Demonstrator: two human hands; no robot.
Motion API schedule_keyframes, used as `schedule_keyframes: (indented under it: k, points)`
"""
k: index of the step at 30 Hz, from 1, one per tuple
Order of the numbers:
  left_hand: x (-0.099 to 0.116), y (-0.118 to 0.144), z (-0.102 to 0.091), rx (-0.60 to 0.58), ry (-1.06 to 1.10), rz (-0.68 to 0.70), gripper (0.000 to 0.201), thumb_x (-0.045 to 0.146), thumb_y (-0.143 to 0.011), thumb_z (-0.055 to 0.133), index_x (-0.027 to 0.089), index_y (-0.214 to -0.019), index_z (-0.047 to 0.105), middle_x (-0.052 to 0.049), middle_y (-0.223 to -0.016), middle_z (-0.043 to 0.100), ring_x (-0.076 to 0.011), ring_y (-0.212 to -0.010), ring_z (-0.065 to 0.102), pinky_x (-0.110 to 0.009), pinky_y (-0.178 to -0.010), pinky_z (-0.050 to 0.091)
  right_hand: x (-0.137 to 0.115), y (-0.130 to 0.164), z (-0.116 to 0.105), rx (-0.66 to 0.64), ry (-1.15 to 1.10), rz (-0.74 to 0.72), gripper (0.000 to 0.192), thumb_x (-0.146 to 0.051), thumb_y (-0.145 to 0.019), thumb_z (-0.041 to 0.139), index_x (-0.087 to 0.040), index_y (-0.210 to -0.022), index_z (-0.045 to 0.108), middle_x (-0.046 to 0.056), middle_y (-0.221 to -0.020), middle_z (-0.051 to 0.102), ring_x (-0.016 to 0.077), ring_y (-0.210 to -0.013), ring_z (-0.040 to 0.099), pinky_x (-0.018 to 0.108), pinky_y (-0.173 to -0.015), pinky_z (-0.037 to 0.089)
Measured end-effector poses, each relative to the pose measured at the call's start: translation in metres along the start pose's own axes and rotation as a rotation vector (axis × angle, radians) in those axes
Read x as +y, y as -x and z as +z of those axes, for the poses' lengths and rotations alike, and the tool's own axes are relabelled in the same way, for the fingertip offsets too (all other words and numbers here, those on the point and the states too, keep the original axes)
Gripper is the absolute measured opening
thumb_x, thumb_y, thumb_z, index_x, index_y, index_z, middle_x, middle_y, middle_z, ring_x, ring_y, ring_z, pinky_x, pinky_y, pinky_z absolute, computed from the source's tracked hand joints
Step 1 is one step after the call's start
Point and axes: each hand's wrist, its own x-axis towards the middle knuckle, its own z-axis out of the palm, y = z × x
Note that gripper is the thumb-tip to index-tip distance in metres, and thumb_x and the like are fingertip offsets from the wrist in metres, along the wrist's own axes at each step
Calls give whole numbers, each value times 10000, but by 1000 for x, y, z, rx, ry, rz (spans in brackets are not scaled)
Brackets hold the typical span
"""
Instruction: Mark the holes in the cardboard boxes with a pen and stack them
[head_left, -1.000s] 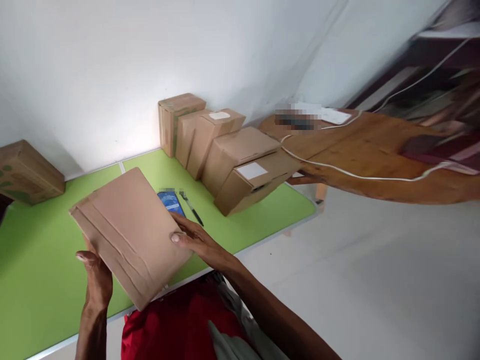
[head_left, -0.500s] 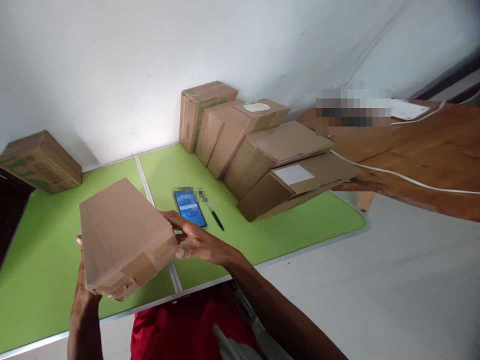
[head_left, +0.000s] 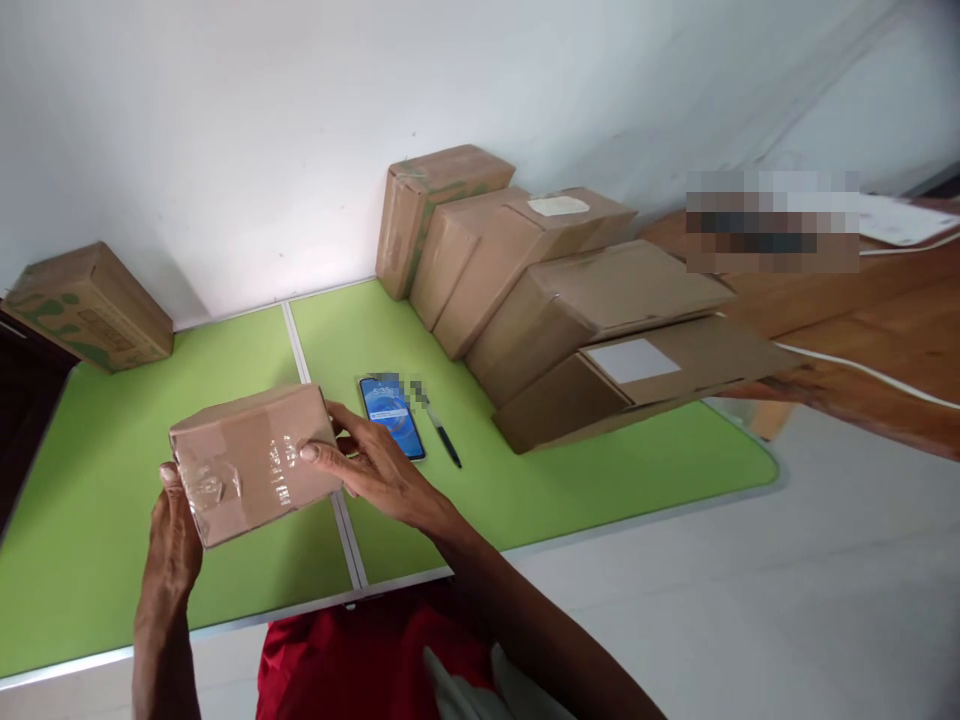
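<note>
Between my two hands I hold a brown cardboard box (head_left: pixel 251 470) above the green table (head_left: pixel 90 540). Its taped end faces me, with clear tape shining on it. My left hand (head_left: pixel 174 530) grips the box at its left side, thumb up along the edge. My right hand (head_left: pixel 371 465) has hold of the right end, the thumb lying on the taped face and the other fingers partly hidden behind. Just beyond my right hand, a phone (head_left: pixel 394 425) with a lit blue screen lies on the table, and a pen (head_left: pixel 448 440) is beside it.
Several cardboard boxes (head_left: pixel 551 310) lean in a row at the table's right rear. Another box (head_left: pixel 97 310) with green print stands at the far left by the wall. To the right is a wooden surface (head_left: pixel 892 320) with a white cable (head_left: pixel 847 365) across it.
The held box has been tipped so its taped end now faces me and its top is seen edge-on. My right thumb has moved onto that end. The view has shifted slightly.
</note>
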Motion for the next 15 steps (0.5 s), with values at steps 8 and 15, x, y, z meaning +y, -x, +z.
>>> schedule_keyframes:
  k: [8,15]
  points:
    - [3,4,5,24,-47,204,1213,1085,-895,192,212,-1551,720,-160,-1159,734,-332,-980,708,-550,-841,641,0,-10,-7,68,-65,-12,915,-734,-1072,626,-308,-1820,317,65,-1126,744,148,-634,618,295,-545,504]
    - [-1,-19,9,-18,-136,554,869,783,-1027,662,309,-1743,527,-102,-1256,716,-172,-782,641,-396,-761,622,10,-52,-33,27,-174,45,761,-856,-989,672,-246,-1444,652,12,-846,707,134,-544,596,250,-434,434]
